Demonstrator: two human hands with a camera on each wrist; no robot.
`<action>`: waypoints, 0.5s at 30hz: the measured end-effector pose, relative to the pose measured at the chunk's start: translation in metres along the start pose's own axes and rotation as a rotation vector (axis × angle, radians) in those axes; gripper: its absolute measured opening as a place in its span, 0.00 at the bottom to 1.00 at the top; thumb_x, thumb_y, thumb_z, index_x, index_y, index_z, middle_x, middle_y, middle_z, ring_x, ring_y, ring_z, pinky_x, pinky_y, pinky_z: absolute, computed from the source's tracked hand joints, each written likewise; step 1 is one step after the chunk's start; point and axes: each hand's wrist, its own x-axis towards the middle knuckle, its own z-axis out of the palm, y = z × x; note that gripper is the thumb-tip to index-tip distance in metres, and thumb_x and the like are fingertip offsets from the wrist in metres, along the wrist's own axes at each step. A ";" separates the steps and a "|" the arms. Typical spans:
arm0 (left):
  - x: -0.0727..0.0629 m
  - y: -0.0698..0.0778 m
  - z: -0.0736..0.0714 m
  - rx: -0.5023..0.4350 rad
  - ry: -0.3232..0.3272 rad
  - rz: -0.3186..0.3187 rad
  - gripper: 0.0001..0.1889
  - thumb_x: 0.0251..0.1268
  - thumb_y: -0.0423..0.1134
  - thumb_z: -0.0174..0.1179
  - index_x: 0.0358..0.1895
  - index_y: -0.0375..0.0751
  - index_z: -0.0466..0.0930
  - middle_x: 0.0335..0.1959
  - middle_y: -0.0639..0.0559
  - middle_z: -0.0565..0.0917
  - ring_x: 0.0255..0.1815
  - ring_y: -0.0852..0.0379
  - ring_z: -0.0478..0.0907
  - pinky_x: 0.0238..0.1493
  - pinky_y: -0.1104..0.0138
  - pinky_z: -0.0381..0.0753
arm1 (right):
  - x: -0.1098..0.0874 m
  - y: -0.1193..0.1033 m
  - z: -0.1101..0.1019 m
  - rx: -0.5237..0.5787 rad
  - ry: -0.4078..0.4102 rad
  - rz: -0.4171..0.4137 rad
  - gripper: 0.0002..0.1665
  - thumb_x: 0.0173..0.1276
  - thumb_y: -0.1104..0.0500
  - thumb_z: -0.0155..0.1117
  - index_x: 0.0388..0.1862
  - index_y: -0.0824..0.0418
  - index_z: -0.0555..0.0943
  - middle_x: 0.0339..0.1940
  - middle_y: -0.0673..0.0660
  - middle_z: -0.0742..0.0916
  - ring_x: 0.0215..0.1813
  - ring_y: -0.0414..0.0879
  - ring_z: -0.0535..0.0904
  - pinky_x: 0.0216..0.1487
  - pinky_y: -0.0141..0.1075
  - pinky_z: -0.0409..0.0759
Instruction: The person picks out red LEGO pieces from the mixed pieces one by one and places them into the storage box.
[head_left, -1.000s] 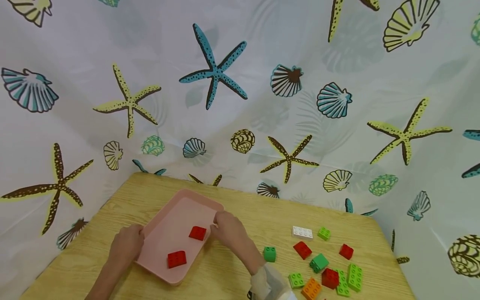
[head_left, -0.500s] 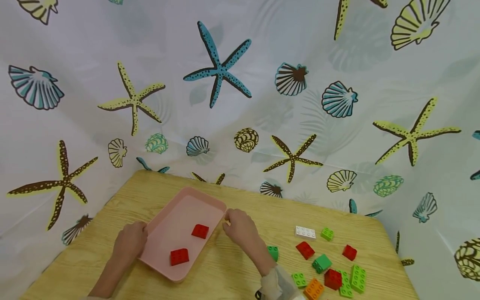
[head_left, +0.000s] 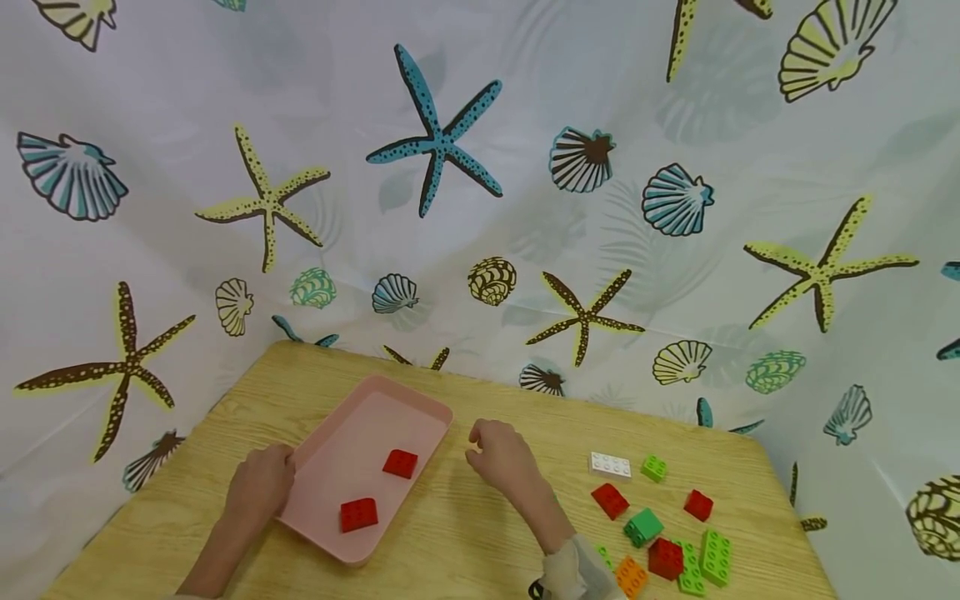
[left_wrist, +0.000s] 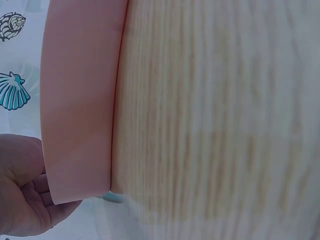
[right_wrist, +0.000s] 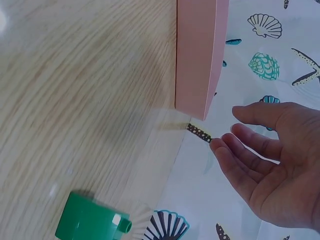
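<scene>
A shallow pink tray [head_left: 363,429] lies on the table with two red toy building bricks inside, one red brick [head_left: 401,463] farther back and another red brick [head_left: 359,515] nearer. My left hand [head_left: 258,487] grips its left rim. In the left wrist view the fingers of the left hand [left_wrist: 20,185] curl behind the tray wall [left_wrist: 82,100] and are partly hidden. Right of the tray and apart from it, my right hand [head_left: 506,458] holds nothing. The right wrist view shows this right hand [right_wrist: 280,165] with loosely bent fingers and the thumb apart.
Several bricks lie at the right: a white brick [head_left: 610,464], green brick [head_left: 643,527], orange brick [head_left: 631,575], red brick [head_left: 665,558] and lime brick [head_left: 716,557]. Another green brick [right_wrist: 90,217] shows in the right wrist view. A shell-patterned curtain [head_left: 442,242] borders the wooden table [head_left: 232,425].
My right hand has let go of the tray's right rim and moved off to the right. The left hand stays on the left rim. The head view has shifted slightly.
</scene>
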 end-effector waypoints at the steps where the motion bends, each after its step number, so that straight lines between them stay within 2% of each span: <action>1: 0.000 0.000 0.000 -0.001 0.001 0.000 0.08 0.68 0.28 0.55 0.31 0.34 0.82 0.23 0.41 0.80 0.23 0.44 0.77 0.22 0.50 0.75 | 0.000 0.002 -0.001 0.003 -0.003 0.006 0.09 0.64 0.63 0.70 0.40 0.64 0.81 0.35 0.56 0.84 0.35 0.49 0.80 0.34 0.42 0.79; 7: 0.000 -0.001 0.001 0.003 -0.011 -0.013 0.09 0.67 0.28 0.55 0.29 0.35 0.81 0.24 0.41 0.80 0.23 0.44 0.77 0.23 0.50 0.75 | -0.003 0.011 -0.006 0.006 0.000 0.016 0.09 0.64 0.63 0.71 0.41 0.65 0.82 0.35 0.56 0.84 0.36 0.50 0.81 0.36 0.43 0.80; 15: 0.001 -0.001 0.000 -0.004 -0.005 -0.008 0.09 0.67 0.28 0.55 0.29 0.36 0.81 0.24 0.41 0.81 0.23 0.44 0.77 0.23 0.49 0.75 | -0.012 0.022 -0.017 0.020 -0.004 0.055 0.09 0.63 0.63 0.71 0.40 0.65 0.82 0.33 0.54 0.82 0.33 0.47 0.78 0.34 0.42 0.78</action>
